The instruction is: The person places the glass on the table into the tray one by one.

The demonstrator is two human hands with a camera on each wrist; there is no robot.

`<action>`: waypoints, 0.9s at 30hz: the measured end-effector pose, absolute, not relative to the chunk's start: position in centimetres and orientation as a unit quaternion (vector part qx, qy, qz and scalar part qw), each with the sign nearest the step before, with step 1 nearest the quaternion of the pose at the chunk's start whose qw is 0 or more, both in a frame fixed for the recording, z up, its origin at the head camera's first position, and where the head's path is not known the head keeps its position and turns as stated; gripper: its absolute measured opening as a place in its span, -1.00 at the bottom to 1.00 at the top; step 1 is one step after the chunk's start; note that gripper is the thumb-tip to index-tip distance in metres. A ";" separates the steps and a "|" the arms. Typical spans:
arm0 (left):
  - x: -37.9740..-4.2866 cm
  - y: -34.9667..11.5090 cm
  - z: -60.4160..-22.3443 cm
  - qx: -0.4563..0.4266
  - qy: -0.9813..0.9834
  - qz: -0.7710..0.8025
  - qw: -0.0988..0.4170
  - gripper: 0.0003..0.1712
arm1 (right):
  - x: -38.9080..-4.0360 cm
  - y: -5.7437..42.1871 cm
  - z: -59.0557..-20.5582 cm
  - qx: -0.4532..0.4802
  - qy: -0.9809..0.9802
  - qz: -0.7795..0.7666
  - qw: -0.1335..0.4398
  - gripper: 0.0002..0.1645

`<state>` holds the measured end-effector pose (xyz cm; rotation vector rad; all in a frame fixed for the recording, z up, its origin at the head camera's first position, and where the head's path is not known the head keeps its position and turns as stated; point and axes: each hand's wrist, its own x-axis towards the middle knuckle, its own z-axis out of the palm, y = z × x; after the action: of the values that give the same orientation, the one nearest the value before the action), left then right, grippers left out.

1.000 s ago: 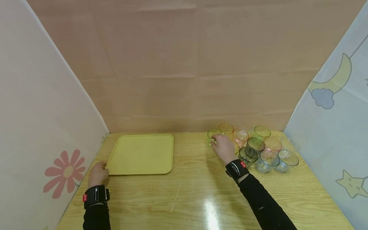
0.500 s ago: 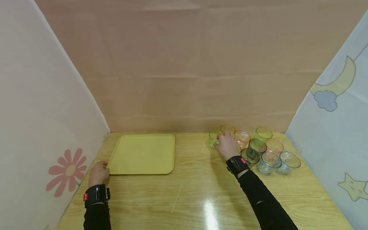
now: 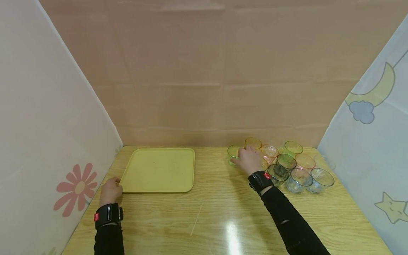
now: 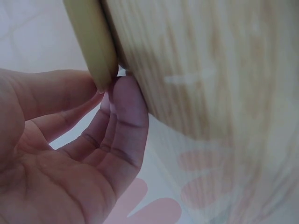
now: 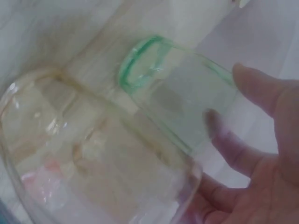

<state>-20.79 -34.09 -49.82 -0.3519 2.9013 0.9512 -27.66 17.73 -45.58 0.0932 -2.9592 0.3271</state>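
At the left, a flat yellow tray (image 3: 159,170) with rounded corners lies on the table. My left hand (image 3: 111,192) pinches its near left corner; the left wrist view shows the thumb against the tray's edge (image 4: 91,42) and the curled fingers (image 4: 128,105) at its underside. My right hand (image 3: 250,160) holds a light green clear glass (image 3: 233,151) by the rim, at the left end of a group of glasses. Seen from the right wrist, the thumb and index finger are at the green glass's (image 5: 177,93) mouth, and a yellowish glass (image 5: 93,149) stands close beside it, near the other fingers.
Behind and right of my right hand stand several tinted glasses, among them an orange one (image 3: 253,142), a dark one (image 3: 277,172) and a clear bluish one (image 3: 320,180). A brown backdrop (image 3: 204,88) and white printed side panels bound the wooden table (image 3: 210,209).
My right hand has shifted slightly left with the green glass, widening its gap from the other glasses. The left hand stays at the tray's corner. The head view has turned slightly.
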 end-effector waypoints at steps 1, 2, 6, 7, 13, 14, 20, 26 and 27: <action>-20.8 -34.1 -49.8 -0.115 0.943 0.310 0.034 -0.48 | -27.7 17.4 -45.7 0.035 -0.990 0.110 0.085 -0.44; -20.7 -34.1 -49.9 -0.115 0.943 0.311 0.033 -0.48 | -27.8 17.1 -45.9 0.036 -0.989 0.112 0.088 -0.38; -20.5 -34.0 -49.9 -0.116 0.942 0.313 0.028 -0.47 | -28.0 15.9 -46.6 0.045 -0.986 0.121 0.101 -0.07; -20.5 -33.9 -50.0 -0.117 0.942 0.312 0.026 -0.47 | -28.1 15.7 -46.7 0.049 -0.985 0.130 0.099 0.00; -20.6 -33.9 -50.1 -0.116 0.943 0.313 0.017 -0.48 | -28.2 14.1 -47.2 0.043 -0.962 0.266 0.033 0.24; -20.6 -33.9 -50.2 -0.116 0.943 0.312 0.017 -0.48 | -28.3 14.0 -47.5 0.038 -0.952 0.301 0.022 0.25; -20.8 -34.2 -50.3 -0.102 0.948 0.301 0.017 -0.51 | -29.3 13.3 -49.2 0.001 -0.899 0.438 0.000 0.16; -20.7 -34.7 -50.4 -0.088 0.949 0.301 0.006 -0.60 | -29.9 12.9 -50.3 -0.015 -0.882 0.471 0.008 0.09; -20.7 -34.7 -50.4 -0.088 0.949 0.304 0.004 -0.62 | -30.0 12.9 -50.5 -0.015 -0.881 0.473 0.013 0.10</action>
<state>-20.68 -34.70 -50.43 -0.2744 2.9730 0.9530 -30.01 12.86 -50.48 -0.0476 -2.7451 1.4739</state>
